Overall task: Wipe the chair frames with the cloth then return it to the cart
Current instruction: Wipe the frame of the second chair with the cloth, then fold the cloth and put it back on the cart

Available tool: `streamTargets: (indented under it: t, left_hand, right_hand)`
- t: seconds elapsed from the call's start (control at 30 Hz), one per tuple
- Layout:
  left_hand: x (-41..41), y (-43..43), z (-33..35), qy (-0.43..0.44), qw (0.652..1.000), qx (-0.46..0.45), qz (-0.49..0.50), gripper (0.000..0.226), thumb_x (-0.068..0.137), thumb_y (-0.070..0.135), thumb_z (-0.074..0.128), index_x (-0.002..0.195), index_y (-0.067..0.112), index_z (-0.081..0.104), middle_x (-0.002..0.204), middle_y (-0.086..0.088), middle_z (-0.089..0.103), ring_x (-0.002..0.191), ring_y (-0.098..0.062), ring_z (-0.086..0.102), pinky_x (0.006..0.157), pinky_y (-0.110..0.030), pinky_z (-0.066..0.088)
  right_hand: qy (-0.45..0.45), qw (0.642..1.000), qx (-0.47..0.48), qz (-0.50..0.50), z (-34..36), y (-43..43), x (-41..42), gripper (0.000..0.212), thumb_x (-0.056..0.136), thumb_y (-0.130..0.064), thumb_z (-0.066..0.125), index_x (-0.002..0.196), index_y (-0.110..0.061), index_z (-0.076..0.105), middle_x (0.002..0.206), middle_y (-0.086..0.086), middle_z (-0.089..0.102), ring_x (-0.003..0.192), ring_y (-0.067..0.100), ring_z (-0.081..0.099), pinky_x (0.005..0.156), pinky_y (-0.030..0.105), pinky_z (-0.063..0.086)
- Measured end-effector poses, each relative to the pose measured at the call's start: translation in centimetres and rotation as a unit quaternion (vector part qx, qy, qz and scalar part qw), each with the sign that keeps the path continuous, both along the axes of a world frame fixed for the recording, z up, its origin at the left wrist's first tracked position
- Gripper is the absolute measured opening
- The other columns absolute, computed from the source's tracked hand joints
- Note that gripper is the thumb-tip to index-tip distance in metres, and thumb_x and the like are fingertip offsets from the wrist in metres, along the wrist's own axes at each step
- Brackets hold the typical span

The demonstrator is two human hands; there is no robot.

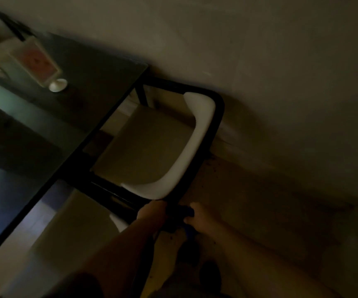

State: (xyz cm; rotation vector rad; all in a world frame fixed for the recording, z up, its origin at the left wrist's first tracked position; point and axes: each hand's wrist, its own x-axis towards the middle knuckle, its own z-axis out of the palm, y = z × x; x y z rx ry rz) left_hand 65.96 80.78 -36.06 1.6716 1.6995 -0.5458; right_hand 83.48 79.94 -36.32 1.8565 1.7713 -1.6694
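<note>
The left hand (pixel 152 211) grips the near corner of the black metal chair frame (pixel 218 117), apparently steadying it; the right hand (pixel 197 216), just right, clutches the dark blue cloth (pixel 186 211) against that corner to wipe.

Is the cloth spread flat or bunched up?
Bunched up: the dark blue cloth is crumpled in the right hand against the black chair frame.

chair (pixel 152 143) tucked under table (pixel 44 130); wall (pixel 259 50) right of chair
</note>
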Motion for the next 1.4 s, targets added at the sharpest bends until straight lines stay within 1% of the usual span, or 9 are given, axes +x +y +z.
streamTargets:
  t: [0.07,0.17,0.3,0.47,0.63,0.77,0.9,1.07,1.4]
  left_hand:
    - [-0.2,-1.3,0.8,-0.016,1.0,-0.013,-0.007,0.026,0.096,0.025,0.05,0.12,0.016,0.057,0.118,-0.006,0.061,0.104,-0.025,0.061,0.088,-0.038,0.053]
    - [0.2,-1.8,2.6,-0.043,0.998,-0.009,-0.039,0.026,0.094,0.033,0.053,0.112,0.015,0.061,0.113,-0.008,0.064,0.101,-0.025,0.063,0.089,-0.041,0.054]
    - [1.8,0.4,6.8,-0.078,0.989,0.077,-0.099,0.028,0.091,0.032,0.058,0.112,0.014,0.059,0.113,-0.007,0.063,0.105,-0.026,0.063,0.088,-0.04,0.053]
    - [4.8,5.3,14.7,-0.171,0.946,0.254,-0.11,0.044,0.092,0.029,0.055,0.132,0.017,0.041,0.125,-0.01,0.059,0.11,-0.028,0.061,0.087,-0.035,0.049]
    - [9.1,9.1,23.5,-0.245,0.901,0.307,-0.184,0.059,0.089,0.029,0.062,0.139,0.017,0.034,0.118,-0.011,0.065,0.102,-0.028,0.065,0.08,-0.039,0.054]
    - [12.5,10.8,30.4,-0.278,0.876,0.319,-0.232,0.046,0.086,0.044,0.064,0.121,0.017,0.051,0.111,-0.006,0.065,0.097,-0.024,0.064,0.084,-0.04,0.054]
    - [15.1,12.1,36.1,-0.294,0.844,0.348,-0.282,0.028,0.089,0.035,0.057,0.098,0.009,0.06,0.091,-0.01,0.063,0.082,-0.026,0.062,0.075,-0.04,0.052]
    - [19.7,12.1,40.6,-0.272,0.787,0.417,-0.365,0.021,0.087,0.026,0.058,0.094,0.007,0.059,0.087,-0.005,0.046,0.081,-0.026,0.054,0.068,-0.031,0.039]
    - [28.4,1.3,39.2,-0.286,0.735,0.401,-0.466,0.025,0.094,0.028,0.053,0.102,0.005,0.059,0.089,-0.004,0.042,0.091,-0.032,0.057,0.077,-0.037,0.045]
  right_hand:
    - [-0.008,1.0,0.003,0.011,0.4,-1.4,0.1,0.02,0.092,-0.025,0.059,0.078,-0.023,0.045,0.079,-0.005,0.05,0.076,0.014,0.05,0.061,0.026,0.038]
    - [-0.02,1.0,0.021,0.006,2.3,-2.1,1.2,0.028,0.09,-0.025,0.061,0.072,-0.026,0.039,0.079,-0.004,0.047,0.081,0.018,0.053,0.071,0.032,0.042]
    - [-0.044,0.994,0.099,0.009,6.4,-0.7,3.4,0.027,0.091,-0.022,0.059,0.074,-0.022,0.039,0.094,0.005,0.047,0.082,0.019,0.048,0.076,0.034,0.041]
    - [-0.07,0.963,0.254,-0.057,15.2,3.2,6.5,0.03,0.094,-0.026,0.057,0.073,-0.029,0.036,0.076,-0.006,0.047,0.065,0.012,0.047,0.058,0.026,0.037]
    - [-0.094,0.913,0.386,-0.092,24.2,5.1,9.8,0.02,0.093,-0.031,0.059,0.089,-0.016,0.046,0.079,0.0,0.057,0.066,0.021,0.057,0.056,0.032,0.043]
    - [-0.132,0.86,0.479,-0.118,30.9,5.1,12.4,0.025,0.09,-0.035,0.059,0.085,-0.016,0.044,0.067,-0.003,0.056,0.054,0.016,0.052,0.049,0.033,0.038]
    - [-0.175,0.816,0.531,-0.147,36.2,4.5,14.6,0.023,0.091,-0.036,0.058,0.086,-0.018,0.045,0.069,0.0,0.059,0.057,0.02,0.057,0.049,0.033,0.04]
    - [-0.25,0.772,0.555,-0.182,40.0,1.8,18.0,0.015,0.091,-0.032,0.059,0.095,-0.02,0.051,0.083,-0.001,0.064,0.071,0.019,0.061,0.058,0.033,0.046]
    - [-0.377,0.749,0.49,-0.239,38.2,-13.0,23.8,0.013,0.095,-0.025,0.053,0.098,-0.013,0.049,0.095,0.009,0.063,0.08,0.028,0.06,0.066,0.038,0.048]
